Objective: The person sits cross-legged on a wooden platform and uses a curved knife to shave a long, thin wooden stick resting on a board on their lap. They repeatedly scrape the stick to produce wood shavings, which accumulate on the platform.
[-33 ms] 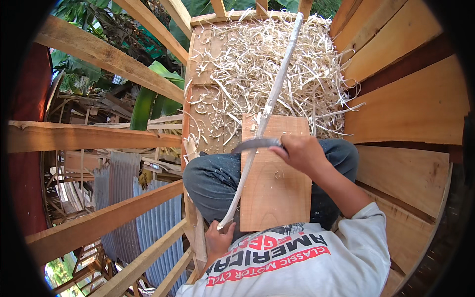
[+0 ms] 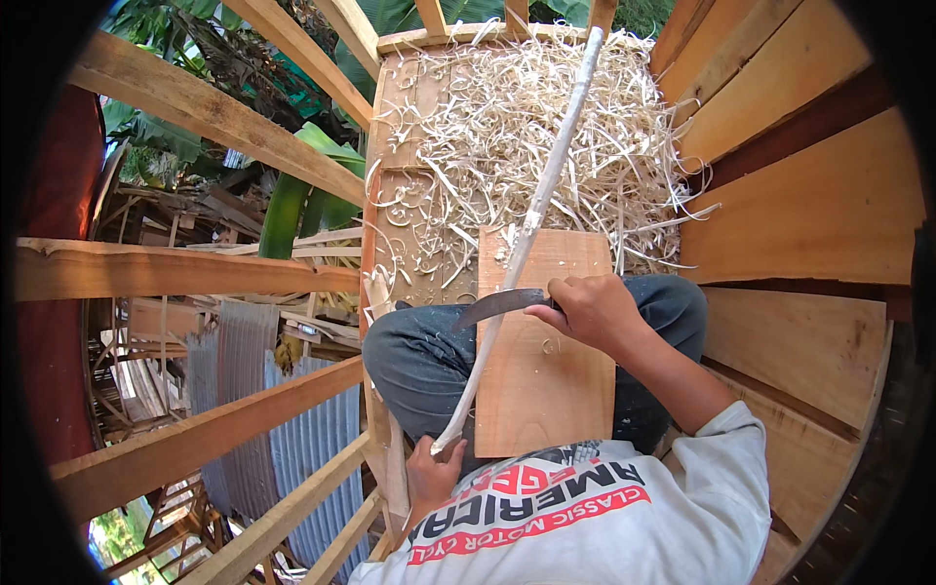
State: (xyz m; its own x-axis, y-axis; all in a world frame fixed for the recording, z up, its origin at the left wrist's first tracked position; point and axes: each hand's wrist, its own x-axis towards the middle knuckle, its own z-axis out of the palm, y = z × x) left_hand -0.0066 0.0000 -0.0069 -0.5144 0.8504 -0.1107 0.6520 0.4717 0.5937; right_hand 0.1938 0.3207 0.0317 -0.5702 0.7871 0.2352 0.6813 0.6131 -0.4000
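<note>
A long, slightly bent pale stick [image 2: 552,174] slants over a flat wooden board [image 2: 546,390] that rests across my lap. Its near end is gripped low on the left by my left hand [image 2: 435,470], close to my waist. My right hand [image 2: 590,310] is closed round the handle of a knife with a curved dark blade [image 2: 499,304]. The blade lies across the stick above the board, its tip pointing left over my left thigh. Most of the knife's handle is hidden in my fingers. Small chips lie on the board's far end.
A thick heap of curled wood shavings [image 2: 575,136] covers much of the plank floor [image 2: 398,210] ahead. Wooden rails [image 2: 195,278] run along the left, with corrugated sheets [image 2: 312,409] beyond them. Wide planks [image 2: 804,205] form the right wall.
My right hand and the knife have shifted slightly nearer to me along the stick, and the blade's tip now dips lower. My left hand keeps its hold on the stick.
</note>
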